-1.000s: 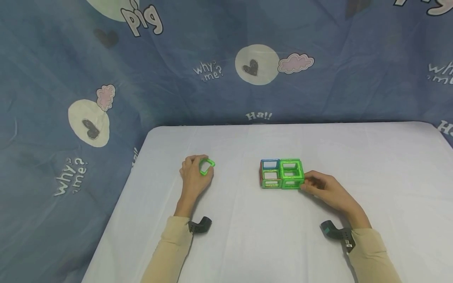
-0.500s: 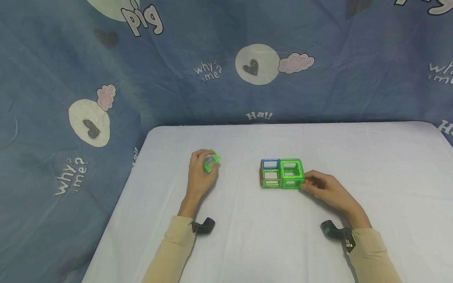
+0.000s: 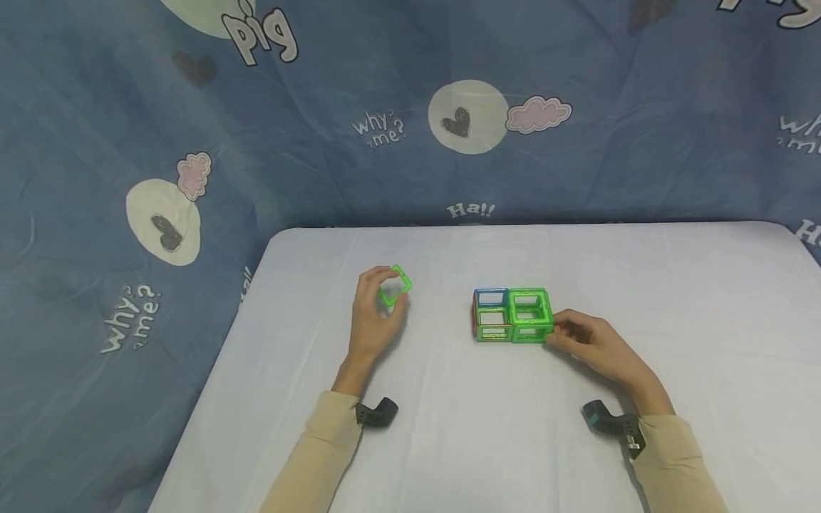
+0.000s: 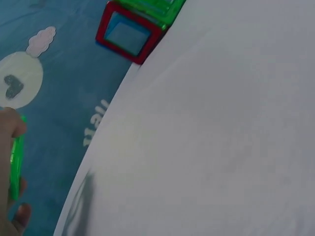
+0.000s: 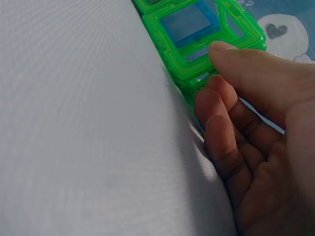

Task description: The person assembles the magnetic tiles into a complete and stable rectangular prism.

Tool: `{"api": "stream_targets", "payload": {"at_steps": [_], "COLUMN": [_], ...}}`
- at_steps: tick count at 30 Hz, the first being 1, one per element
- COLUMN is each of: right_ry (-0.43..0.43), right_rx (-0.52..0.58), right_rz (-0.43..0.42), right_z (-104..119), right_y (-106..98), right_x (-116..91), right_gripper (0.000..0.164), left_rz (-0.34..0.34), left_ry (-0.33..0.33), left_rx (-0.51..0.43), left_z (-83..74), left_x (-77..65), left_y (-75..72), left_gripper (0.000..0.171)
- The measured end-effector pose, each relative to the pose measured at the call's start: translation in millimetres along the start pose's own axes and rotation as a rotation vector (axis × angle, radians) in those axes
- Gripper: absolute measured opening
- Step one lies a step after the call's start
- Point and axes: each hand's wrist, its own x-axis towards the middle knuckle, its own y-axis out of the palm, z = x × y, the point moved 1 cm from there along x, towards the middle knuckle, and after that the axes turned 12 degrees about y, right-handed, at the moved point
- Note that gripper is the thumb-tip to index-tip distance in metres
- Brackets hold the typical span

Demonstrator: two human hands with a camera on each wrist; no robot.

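My left hand (image 3: 374, 313) pinches a green square magnetic tile (image 3: 403, 276) by its edges, thumb on one side and fingers on the other. The tile is tilted and raised over the table; the left wrist view catches it nearly edge-on. To its right, apart from it, stands a block of magnetic tiles (image 3: 511, 317) made of two joined open-framed cubes. Its right cube is green; the left one shows blue, green and red frames. My right hand (image 3: 599, 345) holds the block's right end, thumb on a green frame (image 5: 170, 54) and fingers curled against the side.
A white cloth-covered table (image 3: 449, 427) lies beneath both hands. Behind it and on the left hangs a blue printed curtain (image 3: 321, 164). A dark wrist camera (image 3: 378, 413) sits on the left wrist, another camera (image 3: 603, 418) on the right.
My left hand has moved right and slightly away from me, carrying the green tile, which has turned a little. The right hand and the tile block have stayed in place.
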Motion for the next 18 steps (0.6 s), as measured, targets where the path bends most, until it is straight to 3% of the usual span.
{"api": "stream_targets", "payload": {"at_steps": [8,18], "right_ry": [0.003,0.006], "right_rx": [-0.002,-0.012], "right_rz": [0.000,0.008], "right_z": [2,2], "right_y": [-1,0], "right_x": [0,-1], "right_gripper": [0.026,0.027], "left_rz": [-0.023,-0.062], "left_ry": [0.018,0.057], "left_rx": [-0.090,-0.118], "left_z": [-7.4,-39.9], "left_x": [0.8,10.5], "left_y": [13.7,7.6], "left_gripper": [0.035,0.030]}}
